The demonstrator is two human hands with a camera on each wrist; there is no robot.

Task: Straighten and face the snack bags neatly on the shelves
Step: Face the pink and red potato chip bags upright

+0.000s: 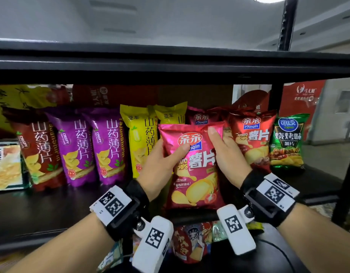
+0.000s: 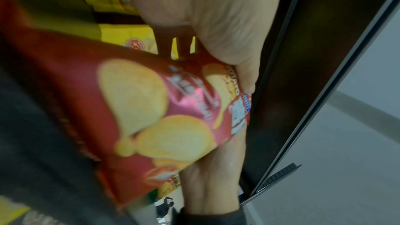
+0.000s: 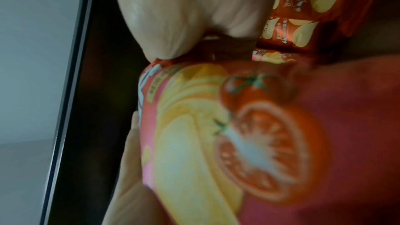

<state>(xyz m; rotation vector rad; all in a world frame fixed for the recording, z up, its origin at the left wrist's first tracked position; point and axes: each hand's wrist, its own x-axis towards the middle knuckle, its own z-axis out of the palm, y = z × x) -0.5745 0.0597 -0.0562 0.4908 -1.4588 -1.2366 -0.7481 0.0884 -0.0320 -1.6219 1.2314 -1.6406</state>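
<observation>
A pink-red tomato potato chip bag (image 1: 194, 170) stands upright and face-forward in front of the row on the black shelf (image 1: 52, 209). My left hand (image 1: 160, 160) grips its left edge, thumb across the front. My right hand (image 1: 225, 152) grips its right edge, thumb up near the top corner. The same bag (image 2: 138, 114) fills the left wrist view, held under my thumb (image 2: 244, 73). In the right wrist view the bag (image 3: 249, 139) with its tomato picture sits under my right hand (image 3: 173, 23).
Left of it stand yellow bags (image 1: 140, 138), purple bags (image 1: 109, 144) and a dark red bag (image 1: 40, 154). To the right are a red chip bag (image 1: 253, 138) and a green bag (image 1: 288, 142). More snacks (image 1: 192, 241) lie on the shelf below. An upper shelf board (image 1: 170, 64) hangs close overhead.
</observation>
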